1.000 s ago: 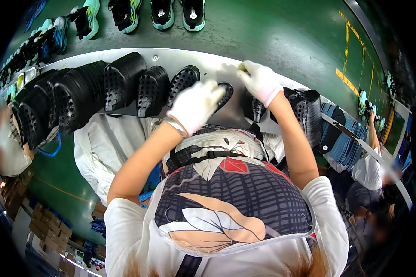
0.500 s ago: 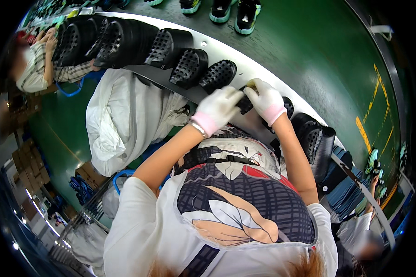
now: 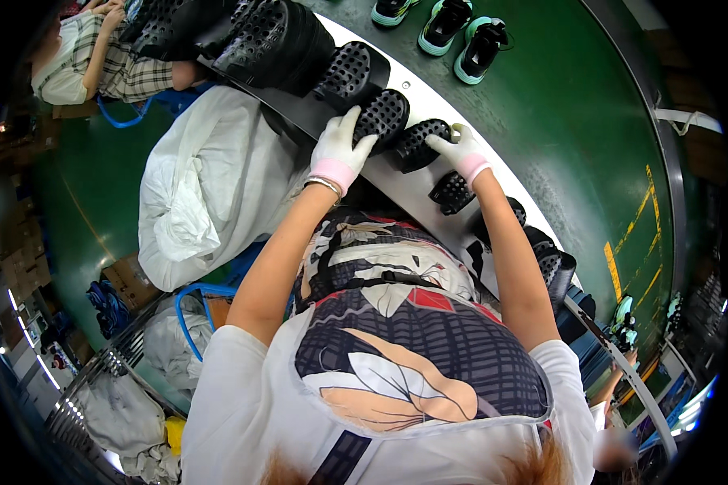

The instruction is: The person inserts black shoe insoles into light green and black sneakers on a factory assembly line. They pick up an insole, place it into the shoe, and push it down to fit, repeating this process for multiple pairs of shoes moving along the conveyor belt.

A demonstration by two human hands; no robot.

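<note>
A row of black, perforated, clog-shaped pieces runs along a white bench [image 3: 481,133]. My left hand [image 3: 340,152], in a white glove with a pink cuff, has thumb and fingers around the near-left side of one perforated black clog piece [image 3: 383,113]. Just right of it, my gloved right hand [image 3: 459,151] pinches the right end of another perforated piece [image 3: 422,144]; its lower fingers are partly hidden. A smaller perforated black piece [image 3: 451,192] lies by itself below my right hand, untouched.
More black pieces [image 3: 279,48] stand close together toward the left, near a seated person [image 3: 97,65]. A large white sack [image 3: 194,186] bulges beside the bench. Black and mint sneakers [image 3: 481,48] stand on the far side. More dark pieces [image 3: 546,263] sit beyond my right forearm.
My hands have parted and let go of the small black piece between them. Each is now at a clog piece further left along the row. The whole view has shifted.
</note>
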